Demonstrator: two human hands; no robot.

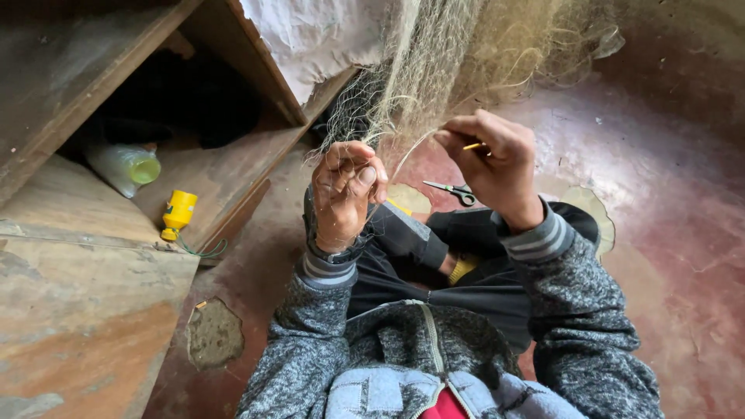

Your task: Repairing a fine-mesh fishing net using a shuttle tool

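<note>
From the head camera I see both hands raised in front of the chest, working on a pale fishing net point(434, 70) that hangs down from above. My left hand point(341, 194) is curled nearly closed, thumb pressed against the fingers, pinching a bunch of the net's fine strands; I judge this grip keeps the mesh taut and steady. My right hand point(497, 167) is also closed, fingertips gripping a thin yellow netting needle point(473, 146) whose tip just shows between thumb and finger, held near the net so a line of twine runs between the 2 hands. The net drapes past a white cloth point(318, 35) at the top, within easy reach of a seated person

A pair of small scissors point(454, 189) lies on the reddish floor point(660, 194) just beyond the right wrist, close at hand, likely for cutting twine. To the left, on a worn wooden shelf point(85, 256), stand a yellow spool point(178, 213) with green thread trailing off and a clear bottle with a green cap point(124, 167), well apart from the hands
</note>
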